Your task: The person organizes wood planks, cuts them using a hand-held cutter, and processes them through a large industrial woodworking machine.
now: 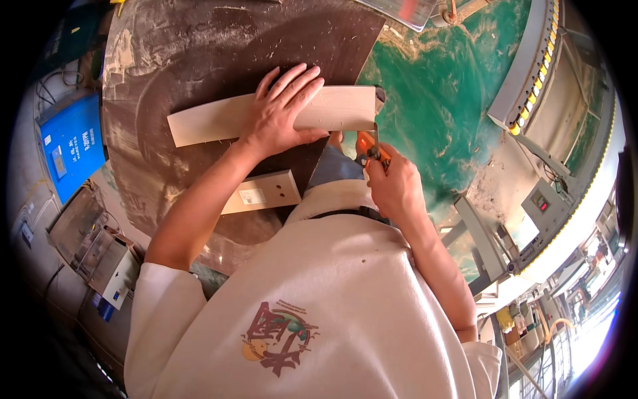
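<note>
A long, pale, slightly curved wooden board [339,106] lies across the dark tabletop, its right end reaching past the table's edge. My left hand [282,110] rests flat over the middle of it, fingers stretched past the far side and thumb along the near side. Close to the board's right end, my right hand [397,183] is closed around an orange-and-black hand tool [367,143]. A thin metal part of the tool stands up by the board's near right corner; its exact kind is unclear. A small dark patch shows at the board's far right end.
Nearer to me, a second pale board [266,191] with a white label and dark holes lies on the dusty brown tabletop [186,53]. Green dusty floor [432,93] is to the right. A long machine rail [531,80] with yellow rollers stands beyond it. A blue box [72,147] is at left.
</note>
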`<act>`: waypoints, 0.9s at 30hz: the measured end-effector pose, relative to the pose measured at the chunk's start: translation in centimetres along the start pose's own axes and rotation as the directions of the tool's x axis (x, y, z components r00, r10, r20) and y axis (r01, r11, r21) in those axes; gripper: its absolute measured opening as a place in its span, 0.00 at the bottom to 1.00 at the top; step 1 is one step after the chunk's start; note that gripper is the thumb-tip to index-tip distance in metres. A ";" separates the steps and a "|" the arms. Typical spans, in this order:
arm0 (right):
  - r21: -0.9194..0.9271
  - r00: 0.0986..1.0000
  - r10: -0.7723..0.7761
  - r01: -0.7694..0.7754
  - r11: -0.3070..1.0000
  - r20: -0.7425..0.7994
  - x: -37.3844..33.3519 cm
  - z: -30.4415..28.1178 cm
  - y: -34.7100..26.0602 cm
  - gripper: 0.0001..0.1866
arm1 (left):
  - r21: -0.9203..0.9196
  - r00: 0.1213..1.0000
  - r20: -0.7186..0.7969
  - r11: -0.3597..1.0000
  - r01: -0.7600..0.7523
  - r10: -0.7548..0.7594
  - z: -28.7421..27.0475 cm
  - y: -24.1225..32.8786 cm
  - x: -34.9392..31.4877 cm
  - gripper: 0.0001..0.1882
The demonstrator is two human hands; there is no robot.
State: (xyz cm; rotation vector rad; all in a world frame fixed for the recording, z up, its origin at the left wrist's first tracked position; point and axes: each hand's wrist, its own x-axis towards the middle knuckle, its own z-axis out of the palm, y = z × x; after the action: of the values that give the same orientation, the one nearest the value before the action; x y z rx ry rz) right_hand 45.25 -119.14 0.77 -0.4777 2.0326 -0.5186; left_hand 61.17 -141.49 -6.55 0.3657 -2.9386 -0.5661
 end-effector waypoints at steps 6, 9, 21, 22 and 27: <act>-0.004 1.000 0.015 -0.015 1.000 -0.002 0.2 0.3 0.1 0.21 | 0.010 1.000 0.015 1.000 0.009 -0.009 -0.2 0.0 0.1 0.45; -0.038 1.000 -0.008 0.007 0.999 -0.030 0.1 0.5 0.1 0.19 | 0.005 1.000 0.003 1.000 0.007 -0.007 -0.1 0.0 0.1 0.45; -0.012 1.000 -0.008 0.008 1.000 0.008 3.8 2.5 4.2 0.16 | -0.051 0.999 -0.028 0.998 -0.035 0.034 -1.1 0.6 0.1 0.49; 0.010 1.000 -0.001 0.001 1.000 0.000 3.7 2.2 4.3 0.16 | -0.059 1.000 -0.011 0.998 -0.019 0.018 -1.3 0.7 -0.1 0.49; 0.052 1.000 0.010 -0.009 0.999 -0.021 1.9 -2.0 4.9 0.18 | -0.106 0.997 -0.079 0.994 -0.018 0.010 -6.4 1.7 1.0 0.48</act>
State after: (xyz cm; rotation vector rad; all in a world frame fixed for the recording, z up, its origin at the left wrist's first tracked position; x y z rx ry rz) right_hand 42.04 -115.73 -2.28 -0.4329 2.0361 -0.5711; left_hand 60.91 -142.46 0.04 0.3473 -2.8204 -0.6868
